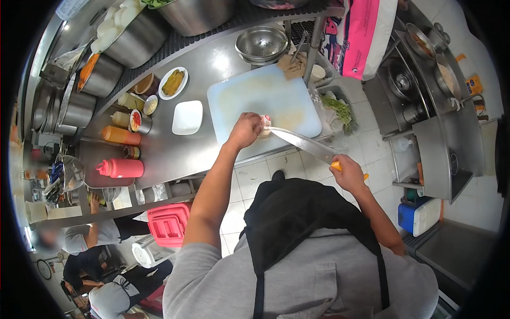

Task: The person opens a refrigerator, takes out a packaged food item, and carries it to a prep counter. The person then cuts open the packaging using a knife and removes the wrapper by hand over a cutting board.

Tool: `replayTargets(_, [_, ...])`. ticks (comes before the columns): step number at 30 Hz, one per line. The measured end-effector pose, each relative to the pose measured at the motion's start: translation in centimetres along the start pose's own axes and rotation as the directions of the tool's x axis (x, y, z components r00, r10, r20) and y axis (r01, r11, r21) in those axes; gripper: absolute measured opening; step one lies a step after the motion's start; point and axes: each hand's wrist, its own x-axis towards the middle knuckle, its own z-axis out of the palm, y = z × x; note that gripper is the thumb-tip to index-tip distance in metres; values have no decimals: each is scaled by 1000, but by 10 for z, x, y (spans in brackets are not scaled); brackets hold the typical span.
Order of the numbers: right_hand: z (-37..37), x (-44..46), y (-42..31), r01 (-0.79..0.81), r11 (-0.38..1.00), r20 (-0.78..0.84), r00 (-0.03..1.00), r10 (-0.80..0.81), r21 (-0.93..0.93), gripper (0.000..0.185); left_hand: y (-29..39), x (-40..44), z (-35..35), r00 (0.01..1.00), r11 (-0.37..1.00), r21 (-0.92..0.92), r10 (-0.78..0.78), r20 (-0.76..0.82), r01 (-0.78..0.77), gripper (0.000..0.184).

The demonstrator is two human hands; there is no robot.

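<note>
My right hand [350,173] is closed around the yellow handle of a large kitchen knife [303,143]. The blade slants up to the left, its tip end at a small red-and-white block [266,121] near the front of the white cutting board [228,101]. Fingers of my left hand [247,130] are bent and pinch the left side of that block. Whether it is food or a wrapped packet is too small to tell. Left of the board stands a white square bowl [187,117].
A plate of green slices [173,83], a red squeeze bottle [121,168] and an orange bottle [121,135] stand on the steel counter at left. Steel colanders [261,43] and a cloth [291,66] lie behind the board. Co-workers [114,295] are at lower left.
</note>
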Motion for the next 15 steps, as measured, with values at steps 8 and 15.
replayTargets(8, [-3,0,-13,-61,997,-27,998,59,-54,28,-10,14,-14,994,999,20,32,108,-35,12])
replayTargets(15, [7,-7,-21,-74,994,-56,996,70,-75,29,-17,20,-14,991,998,-9,64,117,-63,13])
